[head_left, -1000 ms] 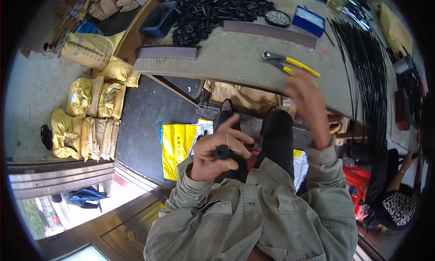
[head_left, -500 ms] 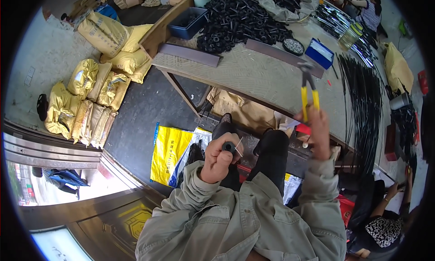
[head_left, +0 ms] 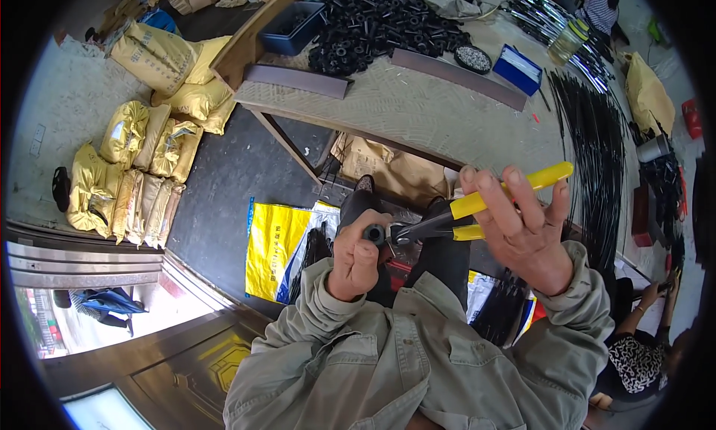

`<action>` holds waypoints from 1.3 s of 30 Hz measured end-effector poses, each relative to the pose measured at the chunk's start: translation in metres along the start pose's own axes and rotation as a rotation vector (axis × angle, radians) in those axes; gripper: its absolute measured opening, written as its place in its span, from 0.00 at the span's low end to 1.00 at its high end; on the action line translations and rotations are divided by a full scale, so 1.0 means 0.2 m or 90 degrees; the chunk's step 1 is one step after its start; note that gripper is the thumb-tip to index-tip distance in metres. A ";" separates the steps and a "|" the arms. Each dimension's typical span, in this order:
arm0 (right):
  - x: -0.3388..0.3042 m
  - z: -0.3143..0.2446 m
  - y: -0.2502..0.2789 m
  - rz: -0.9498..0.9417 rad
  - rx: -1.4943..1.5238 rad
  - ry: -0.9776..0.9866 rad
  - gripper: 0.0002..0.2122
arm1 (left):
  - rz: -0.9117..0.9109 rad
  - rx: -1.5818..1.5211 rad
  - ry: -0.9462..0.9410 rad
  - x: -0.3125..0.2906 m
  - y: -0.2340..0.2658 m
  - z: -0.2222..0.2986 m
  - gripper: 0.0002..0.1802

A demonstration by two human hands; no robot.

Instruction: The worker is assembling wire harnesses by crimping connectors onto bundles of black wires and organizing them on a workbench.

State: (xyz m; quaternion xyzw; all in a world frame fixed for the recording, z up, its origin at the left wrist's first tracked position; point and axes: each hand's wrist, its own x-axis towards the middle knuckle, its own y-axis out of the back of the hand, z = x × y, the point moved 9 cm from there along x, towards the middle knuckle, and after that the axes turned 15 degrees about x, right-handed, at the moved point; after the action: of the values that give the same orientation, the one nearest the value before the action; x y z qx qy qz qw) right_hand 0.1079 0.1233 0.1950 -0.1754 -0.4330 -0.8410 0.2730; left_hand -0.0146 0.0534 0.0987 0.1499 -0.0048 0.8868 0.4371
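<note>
My left hand [head_left: 355, 255] is closed round a black, hollow cylindrical part [head_left: 374, 234], its round end facing up. Yellow-handled pliers [head_left: 430, 226] lie sideways in my right hand [head_left: 531, 240], fingers curled over the spread handles. The dark jaws meet the right side of the black part, beside my left fingertips. Whether they bite on anything small there cannot be made out. Both hands are in front of my lap, over my dark trousers. A heap of similar black parts [head_left: 380, 27] covers the far side of the worktable [head_left: 388, 109].
On the table are a blue bin [head_left: 292, 32], a dish of small metal pieces [head_left: 473, 58], a blue box [head_left: 517, 68] and long black rods [head_left: 591, 154]. Yellow sacks [head_left: 97, 184] are stacked at left. A yellow-and-white bag [head_left: 272, 251] lies on the floor. Another person [head_left: 638, 363] sits at right.
My right hand has brought the pliers down and left from above the table edge to the black part. The left hand still holds that part; the thin pale pin seen across it is now hidden.
</note>
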 end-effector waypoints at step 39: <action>-0.48 -0.29 -0.22 -0.745 1.614 -0.493 0.22 | -0.442 -0.007 -0.216 -0.03 -0.19 0.09 0.35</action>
State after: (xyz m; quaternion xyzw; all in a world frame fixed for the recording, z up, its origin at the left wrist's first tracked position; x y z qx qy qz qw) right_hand 0.1531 0.1266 0.0834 0.1663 -0.9255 0.2112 -0.2667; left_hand 0.0230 0.0706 0.1102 0.2847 -0.0304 0.6490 0.7049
